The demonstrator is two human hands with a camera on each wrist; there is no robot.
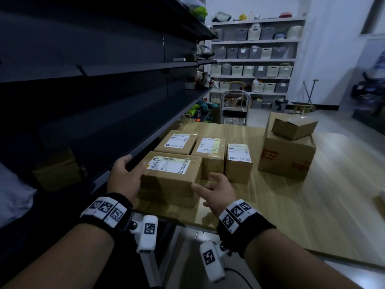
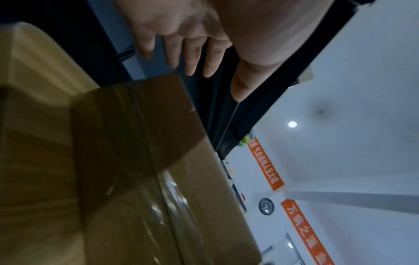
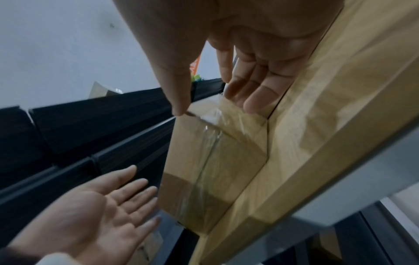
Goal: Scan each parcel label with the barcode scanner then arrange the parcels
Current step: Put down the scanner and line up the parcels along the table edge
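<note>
The nearest brown parcel [image 1: 170, 178] lies on the wooden table [image 1: 270, 197], its white label facing up. My left hand [image 1: 133, 165] is at the parcel's left end with fingers straight. In the right wrist view this left hand [image 3: 102, 206] shows an open palm just off the parcel [image 3: 211, 161]. My right hand [image 1: 203, 182] is at the parcel's right front corner, fingers spread, and its thumb [image 3: 179, 102] touches the top edge. In the left wrist view the left hand's fingers [image 2: 192, 59] hover past the parcel [image 2: 147, 161]. No barcode scanner is in view.
Three smaller labelled parcels [image 1: 177, 141] [image 1: 210, 151] [image 1: 238, 161] stand in a row behind. A large carton [image 1: 287, 157] at the right carries a small box [image 1: 294, 126]. Dark shelving [image 1: 104, 113] runs close along the left. A trolley [image 1: 235, 109] stands beyond the table.
</note>
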